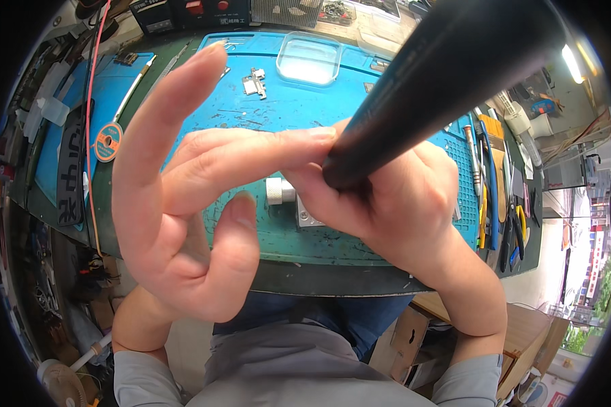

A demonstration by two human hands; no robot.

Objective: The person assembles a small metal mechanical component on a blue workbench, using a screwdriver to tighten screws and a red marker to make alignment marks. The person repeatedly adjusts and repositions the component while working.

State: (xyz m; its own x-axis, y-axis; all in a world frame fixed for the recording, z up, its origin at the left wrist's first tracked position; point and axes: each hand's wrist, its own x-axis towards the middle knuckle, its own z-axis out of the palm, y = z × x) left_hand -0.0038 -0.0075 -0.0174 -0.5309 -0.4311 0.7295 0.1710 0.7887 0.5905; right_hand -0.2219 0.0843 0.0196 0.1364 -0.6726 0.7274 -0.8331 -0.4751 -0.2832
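My right hand (404,193) is closed round the lower end of a thick black cylindrical tool (448,74), which rises toward the upper right, close to the camera. The tool's tip and whatever lies under it are hidden by my fingers. My left hand (190,203) is held up beside it with its index finger raised and thumb apart. Another left finger reaches across to my right hand, beside the tool's lower end; I see nothing held in the left hand. Beneath my right hand shows a small metal holder (307,216) with a knurled knob (278,191).
A blue work mat (271,115) covers the bench, with small metal parts (254,83) and a clear plastic box (309,60) on it. Pliers (521,227), brushes and other tools stand along the right. An orange solder spool (108,142) and a red cable (89,129) are at the left.
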